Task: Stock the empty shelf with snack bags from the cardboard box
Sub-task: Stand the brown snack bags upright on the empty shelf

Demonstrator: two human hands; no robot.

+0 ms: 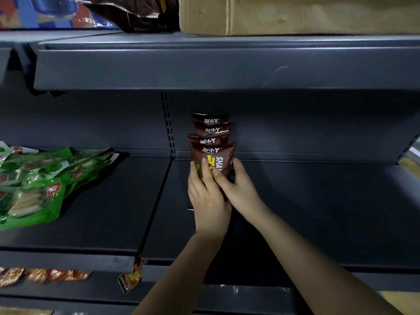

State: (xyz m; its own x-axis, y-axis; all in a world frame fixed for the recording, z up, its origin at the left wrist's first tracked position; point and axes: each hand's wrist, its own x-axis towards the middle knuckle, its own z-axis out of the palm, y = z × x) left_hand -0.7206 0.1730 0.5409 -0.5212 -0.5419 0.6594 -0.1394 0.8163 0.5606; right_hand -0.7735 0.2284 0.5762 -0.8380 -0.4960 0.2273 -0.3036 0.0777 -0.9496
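Note:
Several brown snack bags (212,142) stand in an overlapping row on the dark shelf (306,212), near its back wall beside the slotted upright. The front bag (216,159) has white and yellow lettering. My left hand (208,194) grips its lower left side, thumb across the front. My right hand (238,185) grips its lower right side, thumb on the front too. A cardboard box (295,14) sits on the shelf above at the upper right.
Green snack packs (34,185) lie piled on the left shelf section, past a thin divider (156,201). Orange packets (41,275) sit on the lower shelf at left. A brown bag (129,279) hangs by the shelf's front edge. Dark bags (136,17) lie on the top shelf.

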